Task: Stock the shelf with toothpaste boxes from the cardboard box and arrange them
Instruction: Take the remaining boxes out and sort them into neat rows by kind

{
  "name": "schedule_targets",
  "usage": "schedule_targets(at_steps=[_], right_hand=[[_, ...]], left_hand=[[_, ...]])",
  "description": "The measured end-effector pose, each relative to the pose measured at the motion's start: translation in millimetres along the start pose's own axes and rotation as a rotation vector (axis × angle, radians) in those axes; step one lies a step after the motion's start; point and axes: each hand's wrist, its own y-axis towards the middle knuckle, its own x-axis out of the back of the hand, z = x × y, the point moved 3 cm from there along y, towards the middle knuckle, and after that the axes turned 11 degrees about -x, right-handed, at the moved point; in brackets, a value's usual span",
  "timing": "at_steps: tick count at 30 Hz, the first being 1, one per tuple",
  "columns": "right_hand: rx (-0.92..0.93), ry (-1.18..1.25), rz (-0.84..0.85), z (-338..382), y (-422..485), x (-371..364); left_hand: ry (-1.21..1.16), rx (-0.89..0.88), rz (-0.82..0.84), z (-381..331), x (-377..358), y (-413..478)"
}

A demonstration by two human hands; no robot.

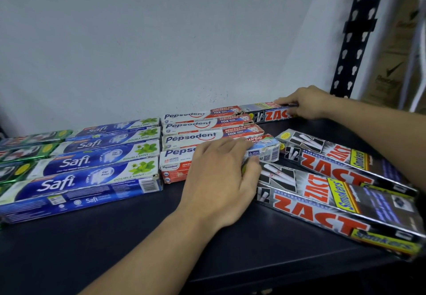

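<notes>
Head view: a dark shelf (pixel 115 237) against a white wall (pixel 161 41), a black slotted upright (pixel 355 41) at right. Green boxes (pixel 27 149), blue Safi boxes (pixel 92 163) and white-red Pepsodent boxes (pixel 196 125) lie in rows; black-red Zact boxes (pixel 322 168) lie askew at right. The left hand (pixel 221 175) curls over the front Pepsodent box (pixel 177 168); the right hand (pixel 309 103), well apart, pinches the rear Zact box (pixel 265 115) by the wall
</notes>
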Motion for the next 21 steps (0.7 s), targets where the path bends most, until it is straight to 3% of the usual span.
schedule_targets(at_steps=[21], right_hand=[[0.023, -0.055, 0.045, -1.3, -7.0, 3.8]], left_hand=[[0.009, 0.004, 0.007, 2.0, -2.0, 0.4]])
